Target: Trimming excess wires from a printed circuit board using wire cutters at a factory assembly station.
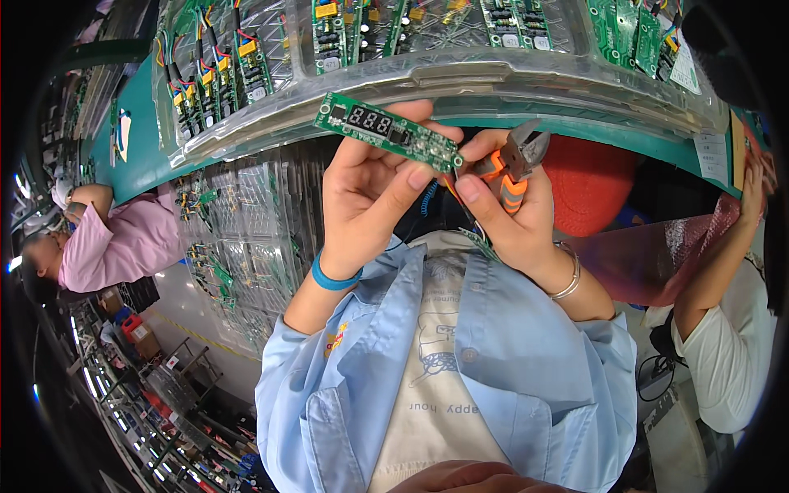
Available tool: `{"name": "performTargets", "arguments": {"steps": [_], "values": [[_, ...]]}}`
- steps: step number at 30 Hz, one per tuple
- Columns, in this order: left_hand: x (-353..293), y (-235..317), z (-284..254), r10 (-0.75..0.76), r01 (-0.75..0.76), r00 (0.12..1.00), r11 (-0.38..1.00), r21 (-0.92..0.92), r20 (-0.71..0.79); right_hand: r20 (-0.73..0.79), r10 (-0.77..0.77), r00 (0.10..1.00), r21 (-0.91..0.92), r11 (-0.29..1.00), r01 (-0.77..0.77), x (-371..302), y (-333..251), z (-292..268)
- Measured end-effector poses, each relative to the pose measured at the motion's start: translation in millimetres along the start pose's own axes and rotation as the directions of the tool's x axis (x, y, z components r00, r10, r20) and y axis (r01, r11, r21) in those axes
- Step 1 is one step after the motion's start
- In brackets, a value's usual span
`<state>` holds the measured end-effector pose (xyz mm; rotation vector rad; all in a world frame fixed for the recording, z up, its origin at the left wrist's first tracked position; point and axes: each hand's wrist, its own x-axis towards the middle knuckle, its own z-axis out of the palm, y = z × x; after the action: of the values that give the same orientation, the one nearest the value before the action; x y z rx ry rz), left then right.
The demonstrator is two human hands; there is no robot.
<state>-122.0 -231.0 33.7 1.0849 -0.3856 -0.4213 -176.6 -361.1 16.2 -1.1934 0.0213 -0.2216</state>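
Head view, only one. Left hand [362,185]: closed on one green display board [386,134], thumb in front, fingers behind; probably pinched like this to leave the three-digit readout [371,121] uncovered. Board is up in front of the chest, just short of the tray edge, tilted down to the right. Right hand [528,226]: wrapped round one pair of diagonal cutters [516,160], orange-and-grey grips in the palm, jaws up and away from the board, likely to free thumb and forefinger, which are at the board's right end. Thin coloured wires [449,186] hang there; count unclear.

Counts: one board in hand, three digits, one cutter. One clear plastic tray [460,80] on the teal bench [136,156], three compartments visible; wired boards [259,78] stand in it, too overlapped to count, probably upright to save room. One red stool [585,185], two co-workers: pink sleeve [123,238], white sleeve [727,370].
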Motion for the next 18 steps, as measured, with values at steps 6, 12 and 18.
{"name": "performTargets", "arguments": {"steps": [6, 12, 18], "values": [[1, 9, -1, 0.002, -0.007, 0.983, 1.0, -0.029, -0.184, 0.12, 0.183, 0.976, 0.07, 0.979, -0.192, -7, 9, -23], [2, 14, 5, 0.002, -0.025, 0.961, 0.997, -0.078, -0.278, 0.195, 0.247, 0.949, -0.063, 0.969, -0.239, -17, 9, -23], [-1, 9, -4, 0.111, -0.118, 0.965, 0.993, -0.019, -0.236, 0.239, 0.315, 0.918, -0.027, 0.948, -0.318, -21, 1, -30]]}}
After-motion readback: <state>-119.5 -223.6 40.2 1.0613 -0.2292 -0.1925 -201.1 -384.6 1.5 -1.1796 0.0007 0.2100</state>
